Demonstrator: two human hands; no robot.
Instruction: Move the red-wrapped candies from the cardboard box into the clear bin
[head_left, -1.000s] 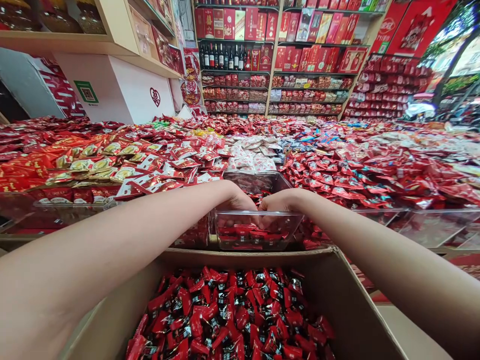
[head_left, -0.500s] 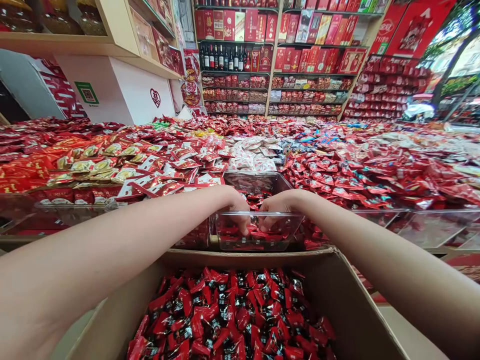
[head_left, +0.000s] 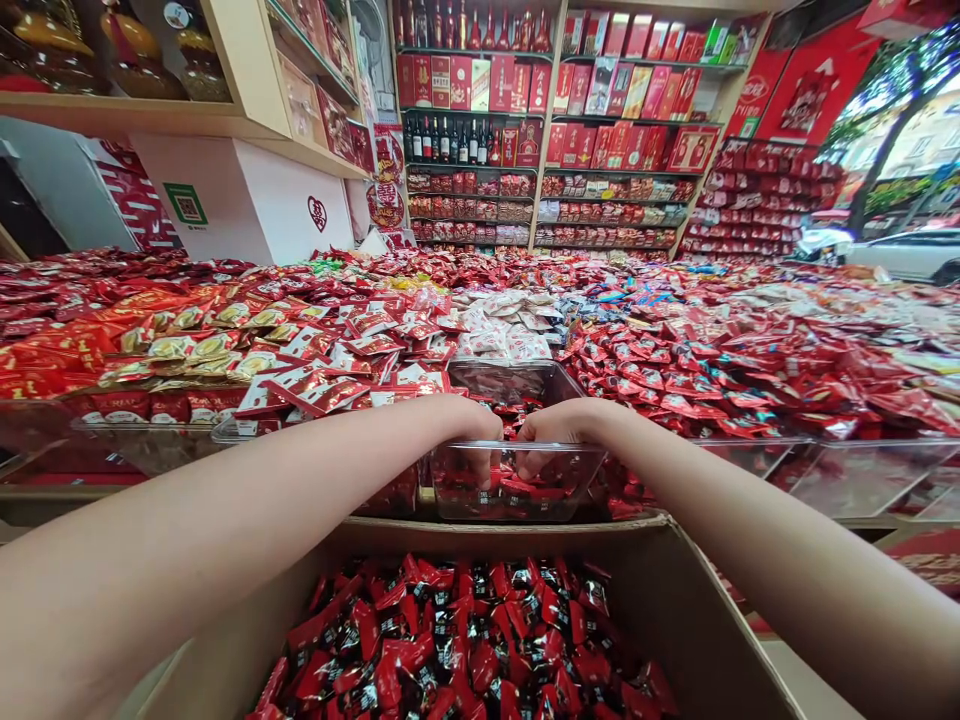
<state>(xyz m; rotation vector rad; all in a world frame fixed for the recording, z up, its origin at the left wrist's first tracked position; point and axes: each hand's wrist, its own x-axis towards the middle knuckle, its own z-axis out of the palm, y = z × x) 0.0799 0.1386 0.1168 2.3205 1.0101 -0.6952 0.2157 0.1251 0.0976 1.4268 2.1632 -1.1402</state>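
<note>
Both my hands reach over the cardboard box into a clear plastic bin (head_left: 517, 508) of small candies in red and black wrappers. My left hand (head_left: 481, 440) points its fingers down at the bin's left side, closed on a wrapped candy (head_left: 484, 497) near the front wall. Beside it, my right hand (head_left: 551, 428) has its fingers curled and pressed on a wrapped candy (head_left: 534, 492). The bin's front wall stands before the fingertips and partly blurs them. Below my forearms, the open cardboard box (head_left: 720, 610) holds many of the same candies (head_left: 465, 640).
Heaps of red snack packets (head_left: 660, 370) lie right of the bin, and gold and red packets (head_left: 217, 340) lie left. White packets (head_left: 510, 320) lie behind it. Farther back rise shelves (head_left: 551, 130) of boxes and bottles. A wooden cabinet (head_left: 247, 80) juts out at upper left.
The view has tilted up slightly, so the scene sits lower in the picture. My hands stay in the bin; the left fingers have shifted a little and point straighter down.
</note>
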